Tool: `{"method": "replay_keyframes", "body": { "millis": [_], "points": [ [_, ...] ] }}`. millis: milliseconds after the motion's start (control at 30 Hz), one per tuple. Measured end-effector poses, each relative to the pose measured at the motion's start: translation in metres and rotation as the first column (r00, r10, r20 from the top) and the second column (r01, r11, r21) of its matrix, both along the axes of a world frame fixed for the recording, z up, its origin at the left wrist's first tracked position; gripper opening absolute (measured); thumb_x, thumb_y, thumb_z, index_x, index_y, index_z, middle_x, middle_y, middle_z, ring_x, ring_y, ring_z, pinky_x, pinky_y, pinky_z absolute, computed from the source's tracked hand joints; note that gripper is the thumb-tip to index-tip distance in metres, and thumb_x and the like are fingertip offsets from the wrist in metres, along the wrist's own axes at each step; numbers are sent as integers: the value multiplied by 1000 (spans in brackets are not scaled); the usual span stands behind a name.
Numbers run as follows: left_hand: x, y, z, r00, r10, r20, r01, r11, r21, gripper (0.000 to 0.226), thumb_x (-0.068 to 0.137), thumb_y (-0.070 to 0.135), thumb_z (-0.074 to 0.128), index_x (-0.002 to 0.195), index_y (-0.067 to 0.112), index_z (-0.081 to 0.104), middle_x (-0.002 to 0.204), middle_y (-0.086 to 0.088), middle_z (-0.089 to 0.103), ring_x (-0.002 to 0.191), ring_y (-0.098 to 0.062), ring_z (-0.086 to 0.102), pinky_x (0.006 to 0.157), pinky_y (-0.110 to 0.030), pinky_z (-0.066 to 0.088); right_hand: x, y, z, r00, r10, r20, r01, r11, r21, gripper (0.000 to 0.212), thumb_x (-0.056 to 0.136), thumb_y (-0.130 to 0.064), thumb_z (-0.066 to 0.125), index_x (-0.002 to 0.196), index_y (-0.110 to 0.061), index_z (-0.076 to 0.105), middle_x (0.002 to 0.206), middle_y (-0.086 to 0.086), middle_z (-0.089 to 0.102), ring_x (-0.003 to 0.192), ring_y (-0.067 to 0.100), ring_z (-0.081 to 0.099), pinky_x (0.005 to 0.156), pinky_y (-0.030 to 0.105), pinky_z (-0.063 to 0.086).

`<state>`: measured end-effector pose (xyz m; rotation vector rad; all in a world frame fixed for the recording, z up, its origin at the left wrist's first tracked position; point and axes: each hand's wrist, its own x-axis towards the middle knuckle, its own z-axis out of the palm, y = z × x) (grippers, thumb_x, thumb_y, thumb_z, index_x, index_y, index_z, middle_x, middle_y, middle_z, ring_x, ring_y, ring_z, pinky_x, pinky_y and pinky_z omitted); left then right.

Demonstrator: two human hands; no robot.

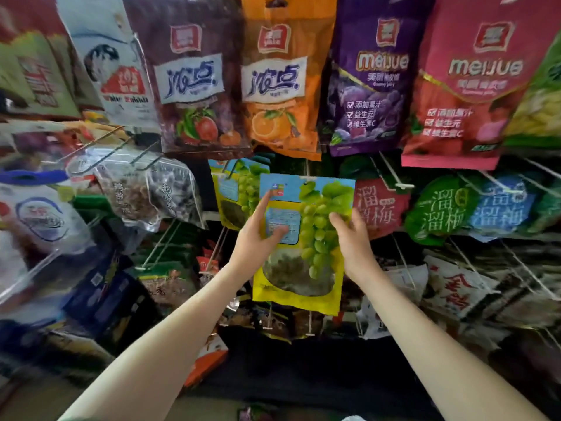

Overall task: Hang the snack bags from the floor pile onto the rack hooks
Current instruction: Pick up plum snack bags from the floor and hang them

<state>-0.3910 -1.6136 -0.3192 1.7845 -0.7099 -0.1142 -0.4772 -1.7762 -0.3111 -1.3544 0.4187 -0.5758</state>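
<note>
While left hand [258, 238] and right hand [353, 241] are pinching the grape bag [315, 220], releasing before it seats is risking a drop.

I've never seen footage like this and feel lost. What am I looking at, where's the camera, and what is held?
No machine here: a person works with bare hands. The one picture comes from a camera worn on the head, looking forward and down along the arms. The left hand and the right hand grip a yellow and blue plastic snack bag printed with green grapes by its sides, held up before a wire rack. Above it hang an orange plastic bag and a purple plastic bag.
</note>
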Motion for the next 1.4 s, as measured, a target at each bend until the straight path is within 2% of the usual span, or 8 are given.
{"method": "replay_keyframes", "body": {
  "millis": [133, 200, 333, 633, 833, 1100, 1267, 1400],
  "points": [
    [3, 23, 17, 1000, 2, 18, -3, 999, 52, 76, 89, 22, 64, 144, 47, 19, 125, 44, 28, 109, 35, 28, 90, 0, 35, 8, 22, -5, 991, -44, 130, 18, 980, 196, 57, 75, -39, 74, 123, -14, 57, 126, 11, 60, 116, 32, 56, 101, 57, 40],
    [4, 34, 20, 998, -41, 54, 35, 994, 107, 78, 89, 24, 65, 144, 51, 17, 132, 41, 27, 126, 18, 29, 105, -21, 37, 7, 31, -5, 987, -69, 144, 18, 944, 329, 46, 82, -24, 68, 122, -4, 56, 120, 16, 62, 111, 35, 59, 98, 54, 44],
    [9, 53, 8, 997, -22, 69, 13, 992, 128, 80, 89, 24, 64, 143, 55, 13, 143, 28, 33, 133, -6, 37, 103, -42, 43, 18, 41, -12, 991, 1, 136, -44, 949, 311, 21, 87, -15, 61, 106, -6, 64, 106, 14, 67, 100, 33, 63, 91, 48, 48],
    [35, 95, -19, 965, 242, 98, -249, 966, 64, 82, 88, 31, 65, 141, 57, 9, 137, 18, 47, 122, -5, 50, 97, -41, 48, 64, 79, 6, 967, 254, 35, -253, 967, -33, 8, 89, -14, 61, 89, -15, 69, 83, -6, 74, 82, 12, 70, 67, 20, 52],
    [55, 100, -13, 931, 323, 169, -333, 942, 31, 83, 87, 33, 65, 145, 51, 8, 125, 40, 36, 120, -6, 50, 97, -38, 48, 93, 90, 22, 964, 254, 75, -248, 966, -74, 8, 89, -18, 62, 88, -17, 69, 82, -6, 73, 81, 14, 70, 67, 23, 54],
    [75, 96, -14, 924, 315, 218, -327, 945, 19, 83, 88, 37, 63, 144, 52, 5, 132, 26, 41, 123, -8, 47, 98, -38, 46, 114, 92, 18, 985, 152, 80, -143, 984, -108, 7, 88, -23, 65, 82, -20, 68, 79, -8, 71, 80, 13, 69, 70, 28, 55],
    [77, 92, -24, 902, 325, 286, -338, 941, -5, 80, 88, 36, 63, 146, 44, 7, 124, 32, 36, 111, 20, 36, 85, 3, 30, 114, 89, 15, 989, 94, 111, -86, 993, -75, 7, 88, -18, 65, 82, -15, 67, 73, -8, 70, 72, 10, 68, 61, 21, 53],
    [82, 84, -28, 904, 337, 264, -370, 925, 85, 79, 90, 42, 58, 147, 43, 4, 118, 8, 45, 99, -2, 44, 73, -7, 35, 125, 82, 12, 998, 62, 24, -59, 991, -118, 9, 86, -27, 67, 80, -20, 68, 81, -3, 71, 81, 17, 69, 76, 36, 57]
  ]
}}
